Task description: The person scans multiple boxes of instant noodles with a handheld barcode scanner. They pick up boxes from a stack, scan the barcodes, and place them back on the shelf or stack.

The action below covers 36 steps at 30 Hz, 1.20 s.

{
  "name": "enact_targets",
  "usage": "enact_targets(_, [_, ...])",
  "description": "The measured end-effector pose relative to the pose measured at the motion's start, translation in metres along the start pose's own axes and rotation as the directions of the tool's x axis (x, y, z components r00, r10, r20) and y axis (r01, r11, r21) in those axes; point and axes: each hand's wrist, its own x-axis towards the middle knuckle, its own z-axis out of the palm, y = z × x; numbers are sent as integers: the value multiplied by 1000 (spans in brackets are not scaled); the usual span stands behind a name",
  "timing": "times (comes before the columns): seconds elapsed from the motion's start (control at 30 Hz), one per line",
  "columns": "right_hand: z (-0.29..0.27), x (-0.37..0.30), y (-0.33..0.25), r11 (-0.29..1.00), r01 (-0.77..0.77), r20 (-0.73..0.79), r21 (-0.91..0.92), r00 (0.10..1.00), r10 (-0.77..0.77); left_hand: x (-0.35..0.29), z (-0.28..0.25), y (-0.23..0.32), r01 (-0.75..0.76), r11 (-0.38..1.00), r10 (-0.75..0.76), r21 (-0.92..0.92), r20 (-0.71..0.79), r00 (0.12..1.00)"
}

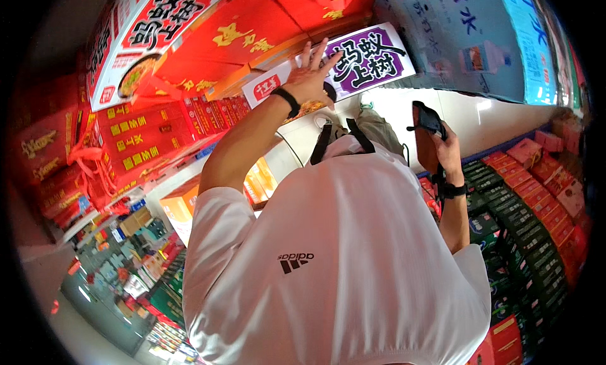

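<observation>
Bright light gleams off pale floor tiles (508, 120) as a person's left hand (307, 81) spreads wide across the left half of a white-and-purple carton (369, 63), while the right hand (449, 153) grips a dark object (428, 120), its kind unclear. Red boxes (246, 40) line the carton's far edge, a blue wrapped pack (451, 40) stands beside its right end, and dark green boxes (519, 217) sit farther right.

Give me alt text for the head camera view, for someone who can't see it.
A person's left hand is spread over a white box with a purple panel, while the right hand holds a dark object. Red boxes are stacked at left; a blue carton is at upper right.
</observation>
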Motion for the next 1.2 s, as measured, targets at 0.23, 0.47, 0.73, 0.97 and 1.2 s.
enact_targets(0.23, [-21,-40,40,951,-290,-197,108,931,306,0,3,4,-84,996,85,35,-51,995])
enact_targets(0.47, [-3,-28,71,989,-149,-205,2,968,147,-7,3,9,-119,991,124,62,-89,988])
enact_targets(0.73, [54,0,19,952,-295,-185,-78,943,277,-8,2,14,-137,987,141,79,-49,989])
enact_targets(0.97, [168,-15,50,800,-254,-335,544,809,484,1,13,18,-109,982,106,153,23,994])
enact_targets(1.2, [247,-56,61,557,-317,-237,768,667,707,-3,24,13,-181,956,192,229,-25,981])
